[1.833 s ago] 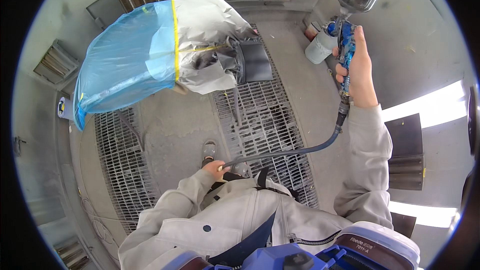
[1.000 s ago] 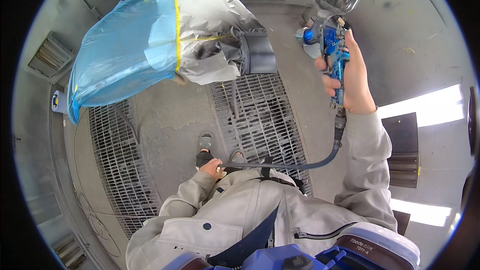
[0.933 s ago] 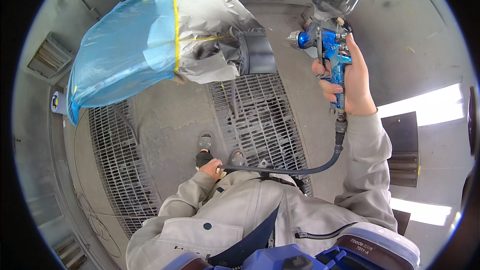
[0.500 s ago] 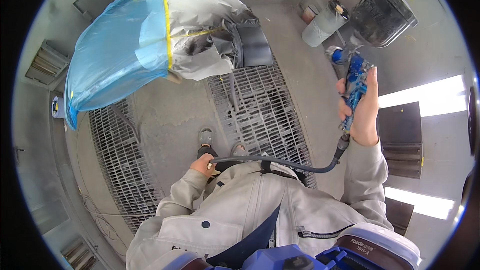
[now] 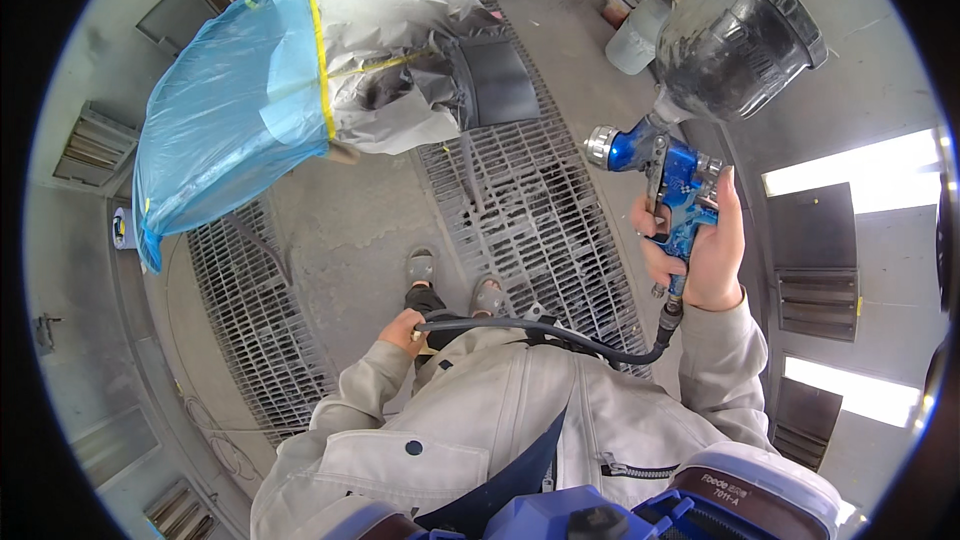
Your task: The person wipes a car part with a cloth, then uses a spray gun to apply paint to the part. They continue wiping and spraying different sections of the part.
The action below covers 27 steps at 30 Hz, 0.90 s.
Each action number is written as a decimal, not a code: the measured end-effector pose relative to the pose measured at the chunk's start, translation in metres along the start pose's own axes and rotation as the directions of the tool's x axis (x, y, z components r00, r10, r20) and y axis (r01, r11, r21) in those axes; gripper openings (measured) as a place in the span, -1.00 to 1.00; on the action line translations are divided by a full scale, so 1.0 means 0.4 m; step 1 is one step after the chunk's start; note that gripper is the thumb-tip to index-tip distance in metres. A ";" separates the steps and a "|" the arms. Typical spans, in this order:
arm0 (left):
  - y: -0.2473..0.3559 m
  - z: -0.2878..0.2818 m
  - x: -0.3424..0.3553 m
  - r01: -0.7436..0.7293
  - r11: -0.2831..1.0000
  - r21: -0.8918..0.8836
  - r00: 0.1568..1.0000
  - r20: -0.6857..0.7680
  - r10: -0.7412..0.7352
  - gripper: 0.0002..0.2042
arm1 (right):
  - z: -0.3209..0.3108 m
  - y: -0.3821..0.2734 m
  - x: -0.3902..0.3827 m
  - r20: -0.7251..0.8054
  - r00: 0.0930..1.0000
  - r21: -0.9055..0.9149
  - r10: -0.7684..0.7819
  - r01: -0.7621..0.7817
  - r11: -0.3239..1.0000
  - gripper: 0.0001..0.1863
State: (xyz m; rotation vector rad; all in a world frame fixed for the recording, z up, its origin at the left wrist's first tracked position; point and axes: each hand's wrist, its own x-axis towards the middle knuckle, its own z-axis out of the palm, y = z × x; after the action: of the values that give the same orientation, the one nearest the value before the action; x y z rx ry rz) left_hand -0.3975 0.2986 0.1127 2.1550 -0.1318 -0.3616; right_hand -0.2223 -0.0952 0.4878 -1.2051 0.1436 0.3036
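Note:
My right hand (image 5: 708, 258) is wrapped round the grip of a blue spray gun (image 5: 684, 180), its silver nozzle pointing left. A dark, scuffed paint cup (image 5: 735, 35) sits on top of the gun, leaning to the right. From the foot of the grip a black air hose (image 5: 590, 343) curves left across my waist. My left hand (image 5: 403, 332) is closed round that hose near my hip. Ahead on the left stands a large workpiece masked with blue plastic film (image 5: 235, 105) and silvery paper (image 5: 390, 10). A smooth dark grey panel (image 5: 500, 82) shows bare at its right end.
Metal floor gratings (image 5: 545, 210) run on both sides of the concrete strip under my feet. A pale container (image 5: 635, 45) stands by the far right wall, behind the gun. A thin cable (image 5: 225, 445) lies coiled at the left. Bright light panels (image 5: 855, 185) line the right wall.
The spray gun has come nearer and swung so that its side shows, nozzle now toward the left. My left hand keeps its hold on the hose.

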 end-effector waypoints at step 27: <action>-0.021 0.004 -0.057 0.067 0.998 -0.006 0.997 0.027 -0.066 -0.84 | -0.082 0.126 -0.081 -0.333 0.913 -0.214 -0.238 0.173 0.962 -0.16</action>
State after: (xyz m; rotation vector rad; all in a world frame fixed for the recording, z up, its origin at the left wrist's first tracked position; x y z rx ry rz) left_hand -0.4200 0.3073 0.1097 2.1517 -0.0738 -0.4284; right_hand -0.2666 -0.1144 0.4399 -1.4361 0.3060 -0.0936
